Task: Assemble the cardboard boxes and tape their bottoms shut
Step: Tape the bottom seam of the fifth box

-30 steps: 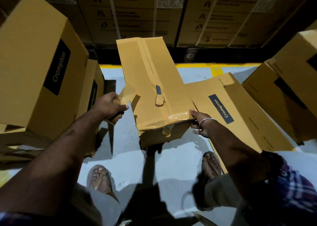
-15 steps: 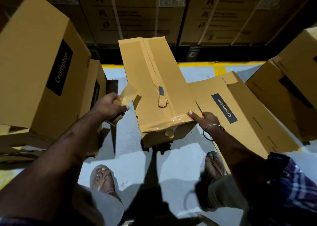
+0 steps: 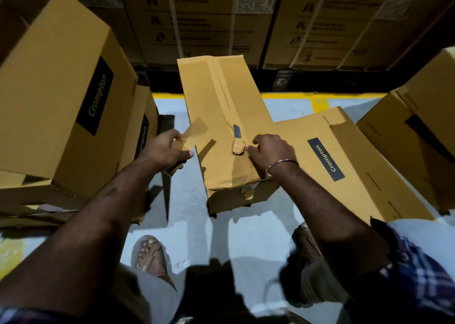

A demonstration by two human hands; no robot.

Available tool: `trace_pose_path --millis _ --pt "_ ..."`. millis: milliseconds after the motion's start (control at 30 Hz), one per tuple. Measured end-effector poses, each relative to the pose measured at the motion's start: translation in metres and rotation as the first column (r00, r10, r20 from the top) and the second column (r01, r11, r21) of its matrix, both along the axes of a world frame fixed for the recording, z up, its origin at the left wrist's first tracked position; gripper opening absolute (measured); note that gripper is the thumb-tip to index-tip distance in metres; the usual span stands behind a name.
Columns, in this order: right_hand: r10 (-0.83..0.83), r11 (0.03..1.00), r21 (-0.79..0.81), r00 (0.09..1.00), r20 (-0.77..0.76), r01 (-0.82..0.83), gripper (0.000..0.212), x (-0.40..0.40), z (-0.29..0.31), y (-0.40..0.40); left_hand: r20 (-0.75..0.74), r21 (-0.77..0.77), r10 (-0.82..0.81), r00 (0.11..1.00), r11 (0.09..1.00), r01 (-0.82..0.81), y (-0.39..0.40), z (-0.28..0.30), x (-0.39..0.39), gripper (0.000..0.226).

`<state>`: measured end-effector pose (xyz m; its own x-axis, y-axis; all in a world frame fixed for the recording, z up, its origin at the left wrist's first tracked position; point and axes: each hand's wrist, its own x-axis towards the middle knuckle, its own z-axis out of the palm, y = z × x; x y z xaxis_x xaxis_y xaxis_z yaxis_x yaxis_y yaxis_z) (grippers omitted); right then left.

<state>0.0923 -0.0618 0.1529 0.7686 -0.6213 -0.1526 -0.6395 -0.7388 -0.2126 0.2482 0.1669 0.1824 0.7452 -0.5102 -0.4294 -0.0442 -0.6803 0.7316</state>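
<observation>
Cardboard box (image 3: 216, 116) sits bottom-up at centre, its taped seam running away from the camera; a crumpled lump of brown tape (image 3: 238, 148) sits on that seam just below a small dark blue tab (image 3: 236, 130). "Crompton" reads in pale letters on a dark label on the flattened box (image 3: 339, 156) just right of the centre box, and again on the tall box (image 3: 61, 94) to its left. Stacked cartons (image 3: 246, 15) behind the centre box carry printing too blurred to read.

Half a second ago the right hand (image 3: 272, 151) gripped the box's near right corner; now it is up on the seam, fingertips curled and pinching at the tape lump's right edge. Left hand (image 3: 163, 150) holds about the same spot left of the box as before, fingers and thumb pinching a loose strip of brown tape (image 3: 194, 135) that sticks up clear of the box's left edge. A metal bangle (image 3: 283, 162) circles the right wrist.
</observation>
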Motion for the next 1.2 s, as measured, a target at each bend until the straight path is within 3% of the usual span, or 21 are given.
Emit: trace_pose_path --millis 100,300,500,667,767,900,1033,1200 --pt "-0.081 0.991 0.117 0.992 0.101 0.069 0.047 0.020 -0.012 0.013 0.042 -0.005 -0.101 0.994 0.995 0.101 0.000 0.001 -0.002 0.030" --pt "-0.266 0.938 0.261 0.957 0.116 0.229 0.043 0.036 -0.039 0.019 0.115 0.026 -0.317 0.941 0.948 0.317 0.006 0.004 -0.003 0.026" --pt "-0.448 0.829 0.460 0.871 0.203 0.319 0.025 0.037 -0.037 0.017 0.204 0.003 -0.343 0.917 0.937 0.350 0.002 0.009 -0.007 0.018" --pt "-0.581 0.650 0.726 0.761 0.287 0.223 0.020 0.024 -0.016 0.026 0.203 -0.047 -0.267 0.942 0.958 0.282 0.005 0.025 -0.015 0.010" --pt "-0.527 0.661 0.741 0.776 0.346 0.119 0.010 0.020 0.019 0.047 0.147 -0.175 -0.151 0.978 0.969 0.176 0.017 0.051 -0.029 0.008" --pt "-0.423 0.639 0.765 0.795 0.435 -0.078 0.003 0.016 0.076 0.097 0.344 -0.255 -0.010 0.939 0.961 0.104 0.070 0.104 -0.047 0.015" --pt "-0.192 0.624 0.709 0.816 0.546 -0.328 0.019 0.024 0.135 0.171 0.337 -0.347 0.130 0.933 0.938 -0.006 0.165 0.150 -0.070 0.012" --pt "0.017 0.423 0.753 0.835 0.550 -0.505 0.026 0.043 0.167 0.315 0.373 -0.306 0.231 0.899 0.945 -0.115 0.316 0.205 -0.139 0.017"
